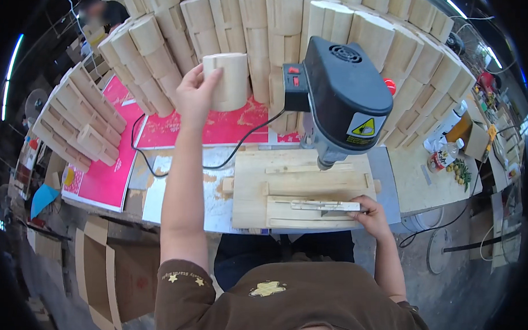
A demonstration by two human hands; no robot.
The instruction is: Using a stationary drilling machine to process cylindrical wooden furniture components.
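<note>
My left hand (198, 93) is raised in front of the stacks, thumb and fingers closed on a pale wooden block (231, 85) with rounded sides. My right hand (371, 216) grips the right end of a narrow whitish bar (316, 205) with worn dark patches. This bar lies across a wooden jig board (250, 191), above its raised strips. Over the board's far part stands a black bench drill head (351, 89), its chuck (327, 160) pointing down. Whether my right fingers touch the board is hidden.
Tall stacks of wooden blocks (283, 26) curve around the back of the table. More blocks (79, 118) stand at the left on pink sheets (103, 185). A black cable (238, 145) crosses the tabletop. At right sits a bottle (444, 155); an open cardboard box (129, 276) is below left.
</note>
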